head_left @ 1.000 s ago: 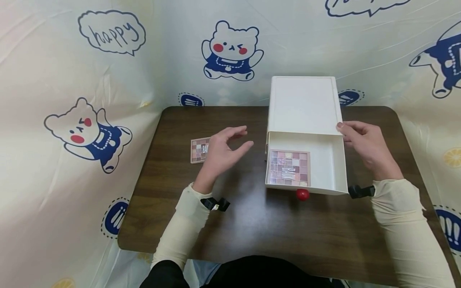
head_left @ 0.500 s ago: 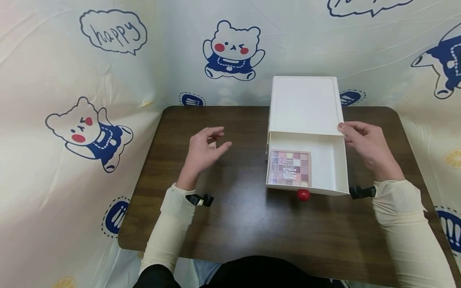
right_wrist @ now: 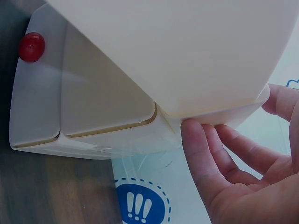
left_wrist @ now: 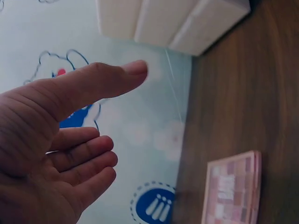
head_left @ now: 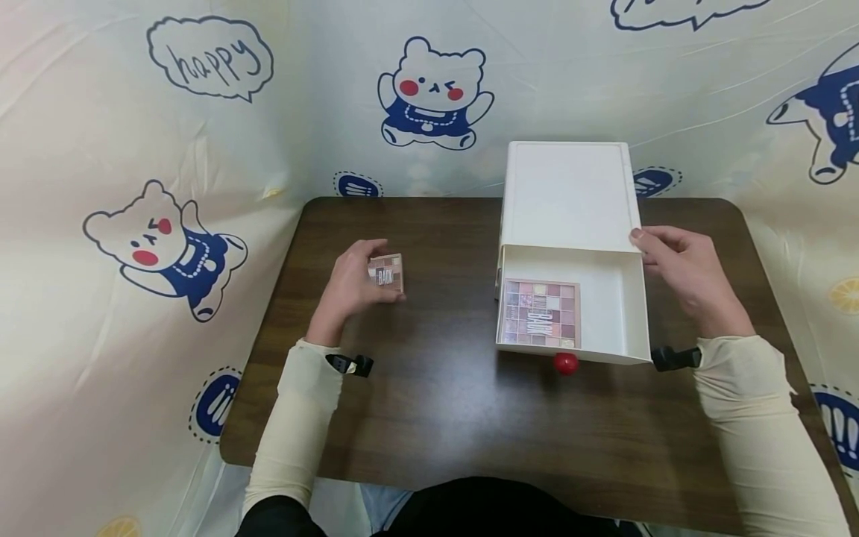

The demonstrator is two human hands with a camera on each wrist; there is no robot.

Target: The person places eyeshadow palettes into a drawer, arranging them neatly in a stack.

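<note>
Loosely open, the left hand [head_left: 347, 282] hovers by the small palette [head_left: 386, 274] on the left of the worktop [head_left: 436, 425], where a clumsy grab could skid it, while the right hand [head_left: 691, 276] pinches the white cabinet [head_left: 570, 195] at right, which an uneven tug could twist.
</note>
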